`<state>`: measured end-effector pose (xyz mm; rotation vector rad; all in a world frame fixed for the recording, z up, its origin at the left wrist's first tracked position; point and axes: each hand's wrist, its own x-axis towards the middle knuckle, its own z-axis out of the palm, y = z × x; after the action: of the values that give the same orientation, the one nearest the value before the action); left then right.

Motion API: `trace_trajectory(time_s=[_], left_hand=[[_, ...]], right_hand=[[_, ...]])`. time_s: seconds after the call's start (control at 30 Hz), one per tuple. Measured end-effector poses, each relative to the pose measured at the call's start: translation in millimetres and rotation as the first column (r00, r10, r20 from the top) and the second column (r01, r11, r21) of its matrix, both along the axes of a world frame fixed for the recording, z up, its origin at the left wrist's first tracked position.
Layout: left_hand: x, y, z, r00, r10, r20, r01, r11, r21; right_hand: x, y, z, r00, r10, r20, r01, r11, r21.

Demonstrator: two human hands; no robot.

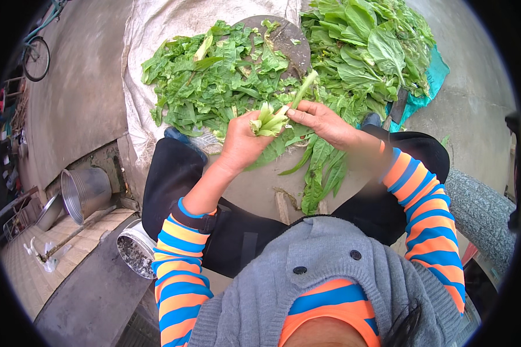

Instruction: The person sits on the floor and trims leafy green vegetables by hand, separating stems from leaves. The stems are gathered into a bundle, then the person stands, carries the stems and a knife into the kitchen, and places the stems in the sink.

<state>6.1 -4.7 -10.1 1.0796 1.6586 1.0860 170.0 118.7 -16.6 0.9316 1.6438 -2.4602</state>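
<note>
Pale green leaf stems (269, 123) fan out of the fist of my left hand (242, 141). My right hand (325, 123) pinches a green stalk (305, 89) between thumb and fingers. Its upper end points away from me, and its lower end meets the pale stems; whether they are joined I cannot tell. Beyond my left hand lies a spread of torn green leaves (225, 73), partly over a round board (293, 41). Long leaves (323, 173) hang below my right hand, between my knees.
A white woven sack (132, 86) lies under the torn leaves. Whole leafy greens (364, 47) are heaped at upper right on a teal sack (438, 69), with a dark blade (399, 106) beside them. To the left are a metal pot (89, 191) and a white bucket (134, 249); a stone cylinder (482, 212) lies right.
</note>
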Motion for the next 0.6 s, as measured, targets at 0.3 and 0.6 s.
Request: trace_trajectory(time_s=[0.3,0.6], left_hand=[[-10,20,24,0.802,0.255,0.54,-0.212,0.967,-0.141],[-5,19,30,0.746,0.252,0.617,-0.099,0.958,-0.271]], right_hand=[[-8,8,10,0.946,0.27,-0.179,-0.2,0.922,0.332],[-16,-12,8,0.91,0.317,-0.266,-0.29,0.947,0.137]])
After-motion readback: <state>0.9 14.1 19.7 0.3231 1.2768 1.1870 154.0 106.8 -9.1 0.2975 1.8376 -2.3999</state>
